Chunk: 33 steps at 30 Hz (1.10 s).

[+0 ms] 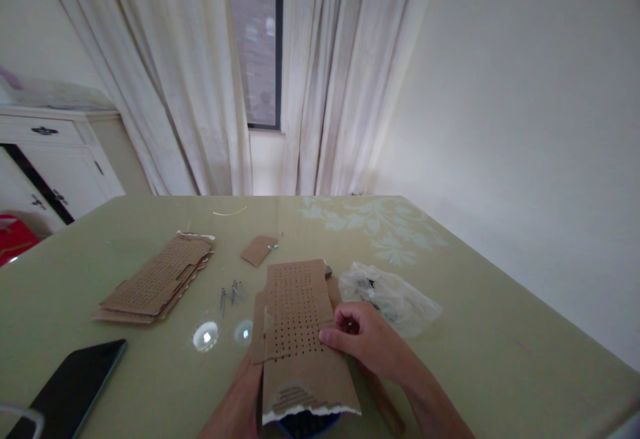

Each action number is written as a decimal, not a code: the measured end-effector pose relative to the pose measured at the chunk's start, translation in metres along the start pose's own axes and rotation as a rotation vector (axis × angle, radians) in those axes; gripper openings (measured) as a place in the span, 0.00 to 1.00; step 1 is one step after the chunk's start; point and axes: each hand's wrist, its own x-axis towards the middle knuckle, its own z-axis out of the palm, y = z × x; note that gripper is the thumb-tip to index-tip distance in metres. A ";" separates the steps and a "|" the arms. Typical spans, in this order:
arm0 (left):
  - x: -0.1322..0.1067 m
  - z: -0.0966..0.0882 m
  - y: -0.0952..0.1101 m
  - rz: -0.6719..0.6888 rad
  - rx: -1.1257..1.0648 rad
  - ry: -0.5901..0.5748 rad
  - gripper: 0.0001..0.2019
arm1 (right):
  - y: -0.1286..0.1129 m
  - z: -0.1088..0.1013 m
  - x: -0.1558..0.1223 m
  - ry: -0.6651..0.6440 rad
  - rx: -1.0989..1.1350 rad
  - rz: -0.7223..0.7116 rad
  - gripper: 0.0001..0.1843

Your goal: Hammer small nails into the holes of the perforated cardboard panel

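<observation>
A brown cardboard piece (300, 312) with rows of punched holes and a torn near end lies before me. My left hand (245, 386) grips its left side from below, the fingers mostly hidden under it. Over the right edge, my right hand (367, 339) is closed, thumb and index finger curled toward each other, the thumb at the holes. Anything between those fingertips is too small to make out. Beneath the cardboard, a wooden handle (383, 402) sticks out at the right. Part of a blue-rimmed round container (307, 424) shows below the torn end.
Several nails (233, 294) lie left of the cardboard. Farther left is a stack of perforated cardboard (160, 279), with a dark phone or tablet (75, 386) nearer. A small cardboard scrap (259, 250) lies behind. At right sits a clear plastic bag (395, 296) on the glossy table (500, 359).
</observation>
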 end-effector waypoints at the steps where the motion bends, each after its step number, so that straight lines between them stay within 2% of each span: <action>1: 0.000 -0.001 -0.004 0.002 0.031 -0.031 0.49 | 0.002 -0.001 0.001 -0.020 0.020 0.010 0.22; 3: -0.001 -0.009 -0.013 0.005 0.119 -0.088 0.54 | 0.005 -0.002 0.003 -0.058 0.067 0.028 0.22; 6: -0.001 -0.033 -0.018 -0.025 0.257 -0.115 0.60 | 0.011 -0.002 0.005 -0.093 0.139 0.039 0.22; 7: 0.001 -0.044 -0.017 -0.045 0.285 -0.112 0.57 | 0.013 -0.002 0.005 -0.094 0.157 0.039 0.23; 8: 0.004 -0.054 -0.015 -0.054 0.310 -0.086 0.50 | 0.014 -0.002 0.005 -0.094 0.171 0.038 0.23; 10: 0.013 -0.073 -0.012 -0.052 0.371 0.024 0.29 | 0.015 -0.002 0.005 -0.101 0.197 0.047 0.24; 11: 0.019 -0.080 -0.012 -0.057 0.424 0.099 0.22 | 0.016 -0.002 0.004 -0.115 0.213 0.060 0.25; 13: 0.030 -0.089 -0.014 -0.086 0.568 0.227 0.22 | 0.016 -0.002 0.004 -0.153 0.237 0.085 0.26; 15: 0.037 -0.094 -0.019 -0.124 0.712 0.277 0.25 | 0.017 -0.001 0.003 -0.164 0.244 0.090 0.27; 18: 0.037 -0.096 -0.021 -0.160 0.812 0.248 0.26 | 0.019 0.001 0.004 -0.154 0.252 0.057 0.27; 24: 0.030 -0.103 -0.007 -0.272 0.800 0.266 0.23 | 0.016 0.002 0.003 -0.161 0.301 0.059 0.27; 30: 0.029 -0.108 -0.001 -0.420 0.771 0.300 0.20 | 0.011 0.003 0.003 -0.148 0.315 0.074 0.29; 33: 0.028 -0.107 0.000 -0.413 0.807 0.297 0.19 | 0.012 0.003 0.003 -0.141 0.338 0.076 0.29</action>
